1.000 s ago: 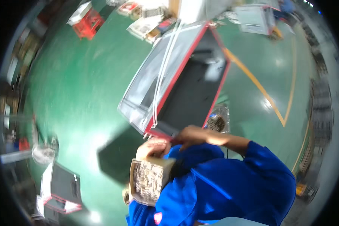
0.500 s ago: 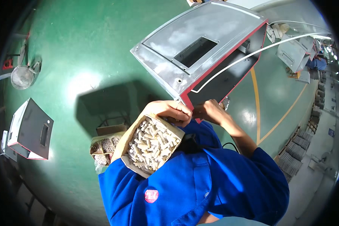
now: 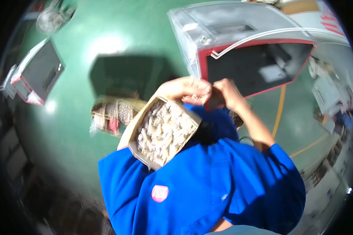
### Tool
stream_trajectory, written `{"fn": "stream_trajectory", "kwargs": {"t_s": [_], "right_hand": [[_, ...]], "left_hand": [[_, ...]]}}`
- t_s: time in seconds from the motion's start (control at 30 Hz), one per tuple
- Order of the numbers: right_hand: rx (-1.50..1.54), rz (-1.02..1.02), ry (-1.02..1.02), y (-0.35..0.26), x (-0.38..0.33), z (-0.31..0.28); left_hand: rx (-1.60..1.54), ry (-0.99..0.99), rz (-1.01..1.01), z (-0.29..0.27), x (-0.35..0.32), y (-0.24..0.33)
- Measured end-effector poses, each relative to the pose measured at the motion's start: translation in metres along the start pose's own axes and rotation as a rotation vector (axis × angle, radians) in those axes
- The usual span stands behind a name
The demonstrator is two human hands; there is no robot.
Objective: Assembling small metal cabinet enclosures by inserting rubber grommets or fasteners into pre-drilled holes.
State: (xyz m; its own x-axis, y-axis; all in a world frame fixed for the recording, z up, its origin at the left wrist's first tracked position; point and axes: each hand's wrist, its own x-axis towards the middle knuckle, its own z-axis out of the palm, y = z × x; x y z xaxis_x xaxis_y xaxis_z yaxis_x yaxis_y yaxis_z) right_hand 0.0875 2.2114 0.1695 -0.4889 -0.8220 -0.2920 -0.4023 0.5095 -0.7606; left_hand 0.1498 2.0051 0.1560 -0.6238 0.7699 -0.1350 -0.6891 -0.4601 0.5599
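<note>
An open cardboard box (image 3: 144,158) of short whitish cylindrical plugs (image 3: 161,131) rests in the crook of my left arm, against my blue work shirt. My left hand (image 3: 190,89) reaches past the box with curled fingers, and small pale pieces show at them. Close beside it, my right hand (image 3: 226,93) is closed at the lower near corner of a grey metal cabinet (image 3: 188,47) with a red-edged opening. What the right fingers pinch is hidden and blurred. A white strip (image 3: 255,39) hangs from the cabinet's edge and arcs to the right.
Below and left of the cabinet, a container of pale bundled pieces (image 3: 121,111) stands near the green floor (image 3: 74,137). Another grey cabinet (image 3: 41,72) is at left, with a round fan-like object (image 3: 49,20) beyond. More grey cabinets (image 3: 329,94) stand at right.
The view has turned, and the cabinet now sits farther right, showing more of its dark inside. My left hand has rolled, exposing pale pieces at its fingers. The box stays on my arm.
</note>
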Motion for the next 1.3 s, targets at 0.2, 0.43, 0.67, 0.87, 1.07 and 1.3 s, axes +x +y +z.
{"fn": "stream_trajectory", "kwargs": {"t_s": [0.2,0.43,0.67,0.87,1.07,1.3], "right_hand": [[-0.186,-0.276,0.065,0.004,0.010,-0.011],[0.100,-0.737,-0.086,-0.106,-0.031,-0.113],[-0.281,-1.261,-0.442,-0.161,0.050,0.005],[-0.376,-1.224,-0.444,-0.169,0.047,0.032],[-0.441,-1.166,-0.472,-0.178,0.052,0.002],[-0.471,-1.144,-0.430,-0.191,0.043,-0.002]], "left_hand": [[-0.024,0.432,0.272,0.050,0.015,-0.021],[-0.159,0.763,0.421,0.111,0.032,-0.043],[-0.265,0.810,0.353,0.003,-0.013,-0.046],[-0.111,0.634,0.276,0.009,-0.035,-0.031],[-0.017,0.606,0.205,0.029,-0.020,-0.004],[-0.049,0.571,0.112,0.027,-0.021,-0.005]]}}
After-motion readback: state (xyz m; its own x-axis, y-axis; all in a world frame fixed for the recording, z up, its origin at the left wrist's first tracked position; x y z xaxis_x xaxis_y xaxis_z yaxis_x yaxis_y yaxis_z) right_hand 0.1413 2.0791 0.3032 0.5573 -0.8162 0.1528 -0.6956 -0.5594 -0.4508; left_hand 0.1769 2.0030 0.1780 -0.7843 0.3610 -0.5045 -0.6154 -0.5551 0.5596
